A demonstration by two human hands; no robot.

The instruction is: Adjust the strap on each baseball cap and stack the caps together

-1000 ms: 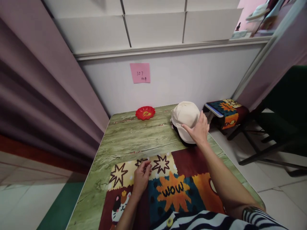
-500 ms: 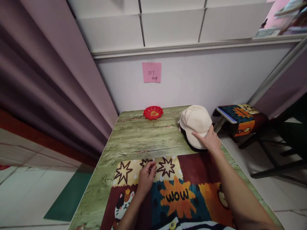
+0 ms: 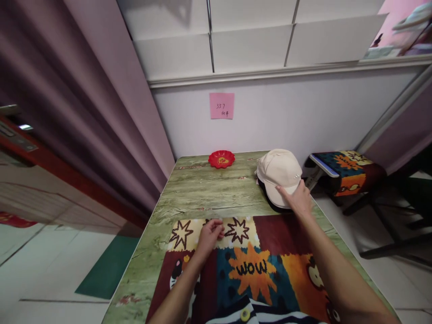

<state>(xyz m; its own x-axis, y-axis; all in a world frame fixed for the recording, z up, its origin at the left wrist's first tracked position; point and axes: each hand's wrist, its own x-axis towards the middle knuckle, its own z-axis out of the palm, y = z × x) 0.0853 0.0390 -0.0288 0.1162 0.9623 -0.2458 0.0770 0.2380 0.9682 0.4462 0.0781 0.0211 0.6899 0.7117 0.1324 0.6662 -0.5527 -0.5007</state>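
Observation:
A cream baseball cap sits at the right rear of the table, brim towards me, on top of a black cap that shows only as a dark edge beneath it. My right hand grips the cream brim at its right side, thumb on top; the other fingertips are partly hidden. Over the star-printed part of a colourful mat, my left hand holds nothing, its fingers loosely curled and the thumb a little apart. Whether it touches the mat I cannot tell.
A red scalloped dish stands at the back of the green wood-patterned table. Behind it, a pink note is stuck to the white wall. A curtain hangs at left, and a small cloth-covered table stands at right.
My view has swung slightly left, showing more of the door side. The caps and right hand keep their places on the table. My left hand's fingers look slightly looser.

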